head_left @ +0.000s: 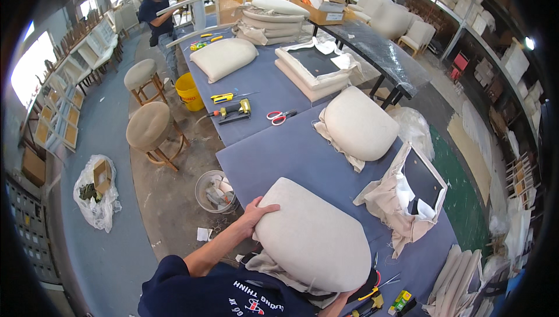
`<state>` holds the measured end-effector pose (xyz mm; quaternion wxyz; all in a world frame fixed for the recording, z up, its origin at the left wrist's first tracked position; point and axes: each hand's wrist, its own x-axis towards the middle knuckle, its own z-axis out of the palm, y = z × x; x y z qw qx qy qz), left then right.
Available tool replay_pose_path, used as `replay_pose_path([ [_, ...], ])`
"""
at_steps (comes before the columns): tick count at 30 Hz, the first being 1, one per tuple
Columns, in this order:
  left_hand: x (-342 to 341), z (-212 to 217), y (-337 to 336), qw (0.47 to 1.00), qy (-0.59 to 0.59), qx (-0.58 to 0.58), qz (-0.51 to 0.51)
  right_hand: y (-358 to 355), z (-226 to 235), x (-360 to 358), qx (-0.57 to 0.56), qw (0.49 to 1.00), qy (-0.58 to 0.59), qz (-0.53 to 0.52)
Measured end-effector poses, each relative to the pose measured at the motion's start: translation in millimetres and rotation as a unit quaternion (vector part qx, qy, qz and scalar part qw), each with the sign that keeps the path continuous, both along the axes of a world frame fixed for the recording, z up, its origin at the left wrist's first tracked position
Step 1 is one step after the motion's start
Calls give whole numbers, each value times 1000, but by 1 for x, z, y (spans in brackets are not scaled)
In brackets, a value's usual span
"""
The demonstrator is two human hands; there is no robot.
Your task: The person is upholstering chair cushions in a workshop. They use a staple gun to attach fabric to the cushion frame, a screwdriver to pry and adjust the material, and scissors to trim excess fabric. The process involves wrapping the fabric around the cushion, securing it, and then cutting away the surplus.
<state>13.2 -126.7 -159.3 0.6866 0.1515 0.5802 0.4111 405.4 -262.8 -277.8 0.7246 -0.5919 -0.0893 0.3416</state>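
Observation:
A beige upholstered seat cushion [311, 238] lies on the blue-grey worktable [291, 154] right in front of me. My left hand [259, 211] grips its near-left edge, fingers curled over the top. My right hand is hidden under the cushion's lower right side; only a bit of forearm [335, 305] shows at the lower edge. Loose beige fabric [273, 270] hangs from beneath the cushion toward my body.
Another beige cushion [361, 124] and an upturned seat frame with fabric [416, 192] lie further along the table. Red-handled scissors [280, 117], a staple gun [233, 110], a yellow bucket [189, 91], two stools [150, 127], a wire bin [216, 192]. A person [158, 17] works at the far end.

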Motion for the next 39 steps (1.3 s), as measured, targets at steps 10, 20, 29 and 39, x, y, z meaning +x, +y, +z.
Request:
replay_pose_path([
  [10, 41, -46, 20, 962, -267, 42, -24, 47, 77, 16, 47, 982, -179, -24],
  [20, 42, 71, 48, 852, 176, 436, -229, 104, 98, -221, 121, 920, -221, 302],
  [29, 19, 117, 35, 824, 323, 430, -177, 98, 89, -211, 123, 716, -438, 530],
  [39, 54, 150, 30, 792, 387, 427, -203, 203, 232, -139, 232, 878, -389, 156],
])
